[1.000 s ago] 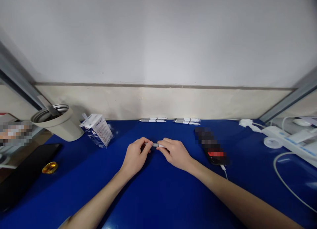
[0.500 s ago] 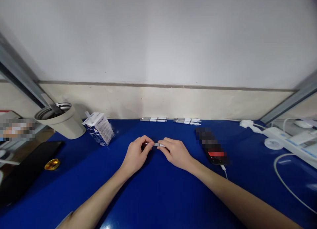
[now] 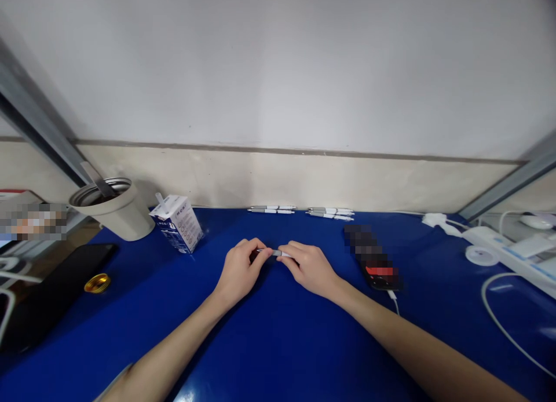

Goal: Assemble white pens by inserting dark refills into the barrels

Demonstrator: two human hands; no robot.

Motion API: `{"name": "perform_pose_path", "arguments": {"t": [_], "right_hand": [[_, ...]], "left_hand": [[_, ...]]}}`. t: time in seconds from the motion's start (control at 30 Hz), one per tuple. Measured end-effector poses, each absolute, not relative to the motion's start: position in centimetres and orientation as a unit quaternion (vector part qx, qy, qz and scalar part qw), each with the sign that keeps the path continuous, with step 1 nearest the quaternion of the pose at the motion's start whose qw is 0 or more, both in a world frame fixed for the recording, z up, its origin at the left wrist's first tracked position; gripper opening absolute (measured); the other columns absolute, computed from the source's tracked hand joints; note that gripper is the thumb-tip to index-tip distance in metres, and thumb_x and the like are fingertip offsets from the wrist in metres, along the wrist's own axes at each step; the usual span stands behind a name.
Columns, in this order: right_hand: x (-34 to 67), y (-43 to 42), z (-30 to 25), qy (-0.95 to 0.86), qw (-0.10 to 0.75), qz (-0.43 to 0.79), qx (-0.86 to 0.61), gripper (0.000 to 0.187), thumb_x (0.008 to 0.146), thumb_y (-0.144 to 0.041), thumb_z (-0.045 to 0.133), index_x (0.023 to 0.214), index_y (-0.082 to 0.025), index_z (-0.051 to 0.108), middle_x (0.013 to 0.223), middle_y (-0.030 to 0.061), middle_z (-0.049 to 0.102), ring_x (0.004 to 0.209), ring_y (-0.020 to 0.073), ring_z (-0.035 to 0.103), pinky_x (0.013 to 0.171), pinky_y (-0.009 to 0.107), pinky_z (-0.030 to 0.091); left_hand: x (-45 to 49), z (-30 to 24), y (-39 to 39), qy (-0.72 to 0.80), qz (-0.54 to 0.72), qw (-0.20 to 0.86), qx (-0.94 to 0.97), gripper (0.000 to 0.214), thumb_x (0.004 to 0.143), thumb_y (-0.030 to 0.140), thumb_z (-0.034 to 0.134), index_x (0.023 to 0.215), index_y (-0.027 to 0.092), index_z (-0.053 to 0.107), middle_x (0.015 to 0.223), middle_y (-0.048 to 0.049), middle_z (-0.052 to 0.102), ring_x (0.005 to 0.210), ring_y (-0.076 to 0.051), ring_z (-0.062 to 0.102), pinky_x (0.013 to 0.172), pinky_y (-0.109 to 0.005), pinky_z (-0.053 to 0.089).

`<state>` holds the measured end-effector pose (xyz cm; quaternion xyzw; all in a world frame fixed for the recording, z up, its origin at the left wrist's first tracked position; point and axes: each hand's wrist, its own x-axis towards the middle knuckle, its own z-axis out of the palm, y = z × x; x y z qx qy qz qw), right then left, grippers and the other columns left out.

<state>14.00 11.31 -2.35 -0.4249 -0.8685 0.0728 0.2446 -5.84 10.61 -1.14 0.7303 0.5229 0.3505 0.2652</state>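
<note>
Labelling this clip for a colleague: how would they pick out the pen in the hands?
On the blue table, two small groups of pens lie along the far edge. The pen sits apart from them, held between the left hand and right hand.

Head-worn view, facing forward and down, close over blue desk (image 3: 282, 355), wall (image 3: 278, 72) beyond

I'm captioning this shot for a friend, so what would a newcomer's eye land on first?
The bright blue tabletop stands out first. At its centre, the left hand and right hand hold a white-and-grey pen between them, with two groups of similar pens lying along the far edge. Further left stand a cream tumbler and a white carton.
</note>
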Motion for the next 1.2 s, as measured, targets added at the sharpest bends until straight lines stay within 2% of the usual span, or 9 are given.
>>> {"name": "perform_pose_path", "arguments": {"t": [0.2, 0.4, 0.77, 0.87, 1.0, 1.1, 1.2], "right_hand": [[14.0, 11.3, -2.3, -0.869, 0.245, 0.077, -0.422, 0.024, 0.098, -0.027, 0.04, 0.089, -0.019, 0.061, 0.081, 0.0022, 0.061, 0.07, 0.0119, 0.056, 0.065, 0.023, 0.037], [13.9, 11.2, -2.2, -0.871, 0.236, 0.056, -0.427, 0.027, 0.098, -0.033, 0.041, 0.088, -0.019, 0.062, 0.081, 0.0026, 0.062, 0.07, 0.0122, 0.056, 0.064, 0.024, 0.036], [13.9, 11.3, -1.8, -0.867, 0.247, 0.112, -0.419, 0.025, 0.097, -0.032, 0.043, 0.082, -0.019, 0.059, 0.079, 0.0014, 0.063, 0.07, 0.0111, 0.056, 0.062, 0.022, 0.034], [13.9, 11.4, -1.6, -0.846, 0.269, 0.138, -0.439, 0.026, 0.093, -0.033, 0.049, 0.071, -0.019, 0.051, 0.064, -0.0029, 0.055, 0.057, 0.0088, 0.047, 0.055, 0.022, 0.028], [14.0, 11.8, -1.6, -0.781, 0.348, 0.22, -0.469, 0.046, 0.09, -0.041, 0.05, 0.055, -0.019, 0.031, 0.049, -0.0065, 0.031, 0.047, 0.0064, 0.028, 0.05, 0.024, 0.02], [14.2, 12.2, -1.9, -0.717, 0.394, 0.31, -0.484, 0.053, 0.091, -0.05, 0.045, 0.053, -0.02, 0.023, 0.05, -0.0059, 0.023, 0.048, 0.0065, 0.021, 0.048, 0.025, 0.018], [14.4, 12.5, -2.2, -0.67, 0.416, 0.375, -0.487, 0.054, 0.089, -0.055, 0.045, 0.053, -0.021, 0.023, 0.049, -0.0064, 0.022, 0.047, 0.0067, 0.019, 0.046, 0.025, 0.016]], "left_hand": [[-5.8, -1.3, 10.7, 0.513, 0.355, 0.262, 0.736, 0.027, 0.092, 0.041, 0.046, 0.083, 0.021, 0.06, 0.073, 0.0, 0.058, 0.068, -0.015, 0.052, 0.062, -0.026, 0.036], [-5.4, -1.6, 10.8, 0.524, 0.308, 0.234, 0.758, 0.041, 0.096, 0.043, 0.036, 0.067, 0.019, 0.051, 0.063, 0.0001, 0.054, 0.067, -0.016, 0.05, 0.061, -0.027, 0.032], [-5.9, -1.3, 10.7, 0.448, 0.345, 0.159, 0.81, 0.033, 0.096, 0.039, 0.041, 0.079, 0.019, 0.06, 0.072, -0.0028, 0.06, 0.073, -0.017, 0.051, 0.067, -0.028, 0.037], [-5.8, -1.2, 10.6, 0.463, 0.364, 0.209, 0.78, 0.027, 0.091, 0.043, 0.049, 0.083, 0.02, 0.06, 0.071, -0.0003, 0.058, 0.069, -0.015, 0.052, 0.063, -0.026, 0.038], [-5.7, -1.2, 10.6, 0.462, 0.352, 0.279, 0.765, 0.028, 0.083, 0.045, 0.06, 0.093, 0.02, 0.055, 0.074, 0.0024, 0.056, 0.065, -0.012, 0.051, 0.06, -0.024, 0.039], [-5.7, -1.3, 10.6, 0.455, 0.322, 0.279, 0.782, 0.026, 0.085, 0.045, 0.057, 0.094, 0.021, 0.055, 0.074, 0.0022, 0.056, 0.066, -0.013, 0.052, 0.061, -0.025, 0.039], [-5.6, -1.4, 10.6, 0.459, 0.303, 0.266, 0.792, 0.024, 0.089, 0.044, 0.051, 0.091, 0.021, 0.057, 0.072, 0.0018, 0.056, 0.065, -0.013, 0.052, 0.062, -0.026, 0.038]]}}
